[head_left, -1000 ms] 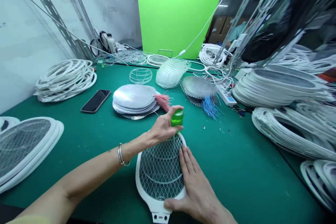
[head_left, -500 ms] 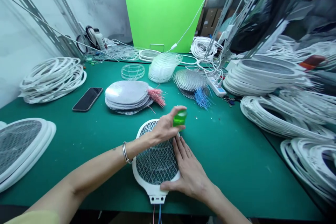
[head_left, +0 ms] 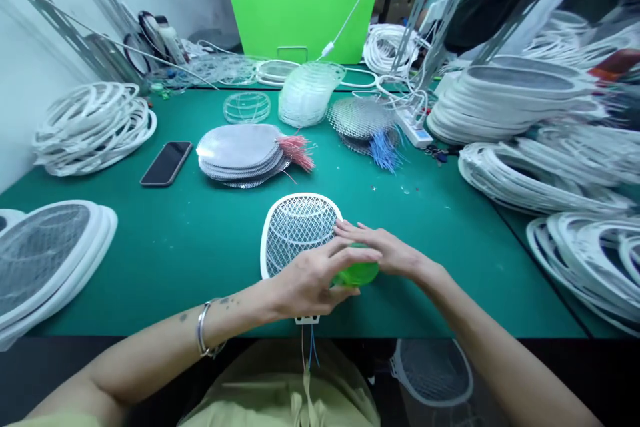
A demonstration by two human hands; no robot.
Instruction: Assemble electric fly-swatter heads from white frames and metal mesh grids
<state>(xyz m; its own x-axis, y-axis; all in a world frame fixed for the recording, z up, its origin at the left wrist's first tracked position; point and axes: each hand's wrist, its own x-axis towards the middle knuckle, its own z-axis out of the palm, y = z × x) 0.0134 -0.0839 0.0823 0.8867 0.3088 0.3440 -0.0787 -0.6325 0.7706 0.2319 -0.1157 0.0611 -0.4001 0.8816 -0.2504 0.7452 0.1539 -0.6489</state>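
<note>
A white racket-shaped frame with wire mesh (head_left: 298, 227) lies on the green table (head_left: 200, 260) near its front edge, thin wires hanging from its neck. My left hand (head_left: 310, 280) is closed around a small green bottle (head_left: 357, 273) over the frame's lower right. My right hand (head_left: 387, 250) reaches in from the right with fingers stretched flat, touching the bottle and the mesh edge.
Stacks of mesh discs with pink wires (head_left: 245, 153) and blue wires (head_left: 370, 130) lie behind. A black phone (head_left: 167, 163) rests left of them. White frame piles sit at the left (head_left: 90, 127), lower left (head_left: 45, 260) and right (head_left: 525, 107). A power strip (head_left: 413, 133) lies at the right.
My left hand has brought the green bottle down and toward me, from above the frame's far side to its near right. My right hand lifted off the mesh and now meets the bottle.
</note>
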